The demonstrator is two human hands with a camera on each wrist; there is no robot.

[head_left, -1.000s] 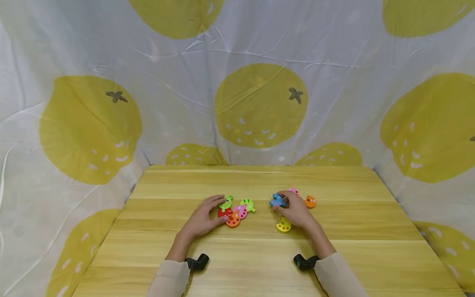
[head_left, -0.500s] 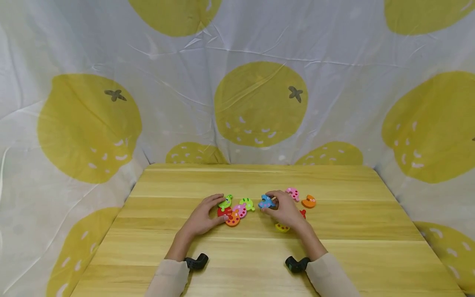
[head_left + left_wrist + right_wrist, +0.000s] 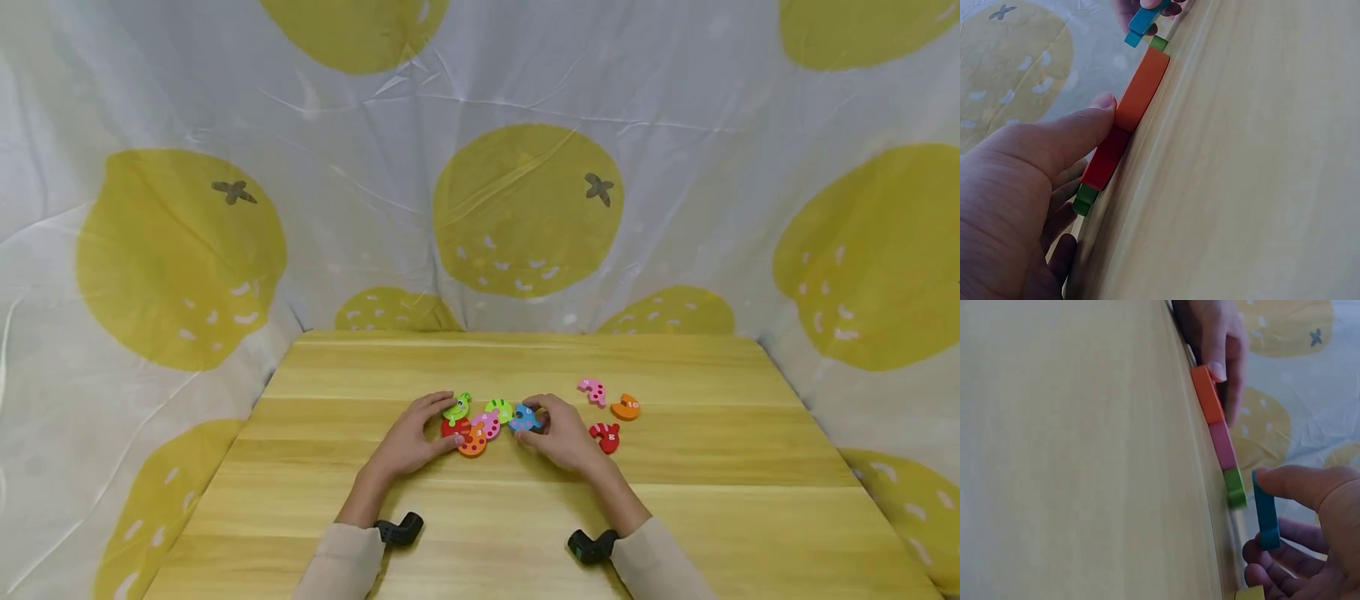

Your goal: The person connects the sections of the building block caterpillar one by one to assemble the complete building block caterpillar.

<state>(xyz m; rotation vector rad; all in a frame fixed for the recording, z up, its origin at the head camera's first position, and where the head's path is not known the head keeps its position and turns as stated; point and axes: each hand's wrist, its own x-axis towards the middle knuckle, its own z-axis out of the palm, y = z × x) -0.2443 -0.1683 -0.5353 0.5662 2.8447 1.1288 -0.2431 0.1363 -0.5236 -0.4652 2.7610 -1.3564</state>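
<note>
"Blue piece (image 3: 522,419)?"
"Right hand (image 3: 564,435) pinches it, fingers curled, just off the chain (image 3: 486,426) at three o'clock."
"Left hand (image 3: 408,439)?"
"I see it half-curled, thumb and fingers gripping the chain."

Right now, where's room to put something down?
Bare table: right of the orange 10, left of the left arm, and back toward the cloth. Crowded: between left fingers and right fingers, with joined pieces and blue piece.
</note>
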